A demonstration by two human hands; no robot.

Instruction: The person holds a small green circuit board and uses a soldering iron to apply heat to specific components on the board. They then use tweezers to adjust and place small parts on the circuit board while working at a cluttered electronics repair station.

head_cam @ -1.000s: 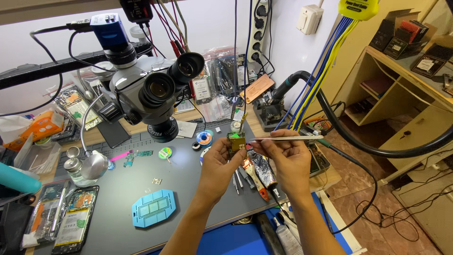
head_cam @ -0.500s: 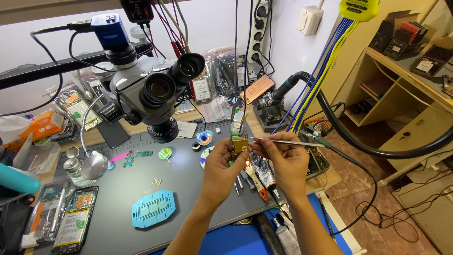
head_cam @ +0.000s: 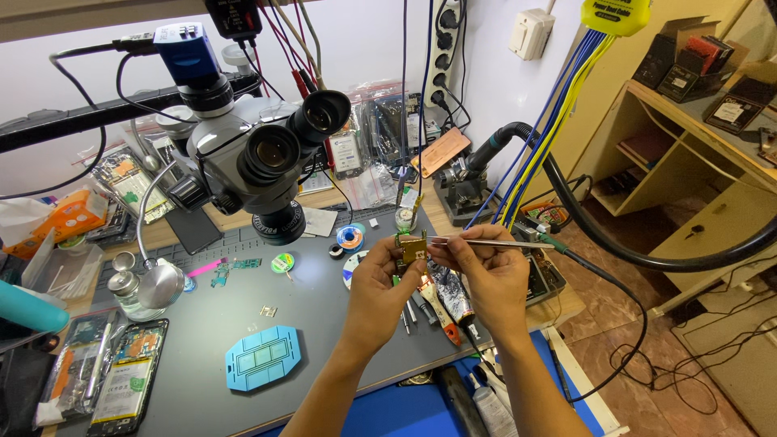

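Both hands lowered slightly. Left hand (head_cam: 380,279) gripped board (head_cam: 413,248); right hand (head_cam: 486,275) pinched iron (head_cam: 486,242). Step: soldering. Next move demands a steady tip.

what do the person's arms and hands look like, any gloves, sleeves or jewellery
Both are bare. The left hand and right hand wear no gloves, and no rings or bands show on the fingers that face the camera. Both forearms are uncovered down to the bottom edge of the picture, with no sleeve, watch or wrist strap in view. No cables or markings are on them.
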